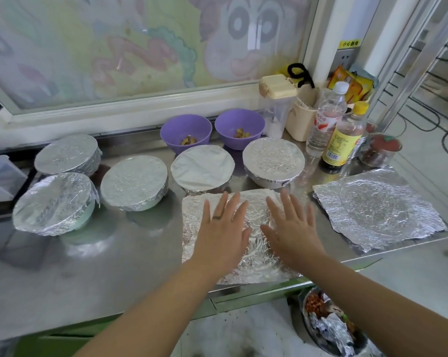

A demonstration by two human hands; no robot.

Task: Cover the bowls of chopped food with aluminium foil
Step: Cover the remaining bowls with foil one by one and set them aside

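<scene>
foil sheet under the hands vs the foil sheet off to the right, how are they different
The foil sheet under the hands has the left hand and right hand lying flat on it; the foil sheet on the right is untouched. The right one shows a round pressed ring; the one under the hands shows none clearly. Both are crinkled, lie flat on the steel counter and cover no bowl.

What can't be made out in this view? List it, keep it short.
Head view:
- Contents of the five foil-covered bowls: hidden by their foil.
- Middle of the foil sheet: hidden under the left hand and right hand.
- Label on the yellow-capped bottle: too small to read.
- Metal dish at the bottom: cut off by the right forearm and the frame edge.
</scene>
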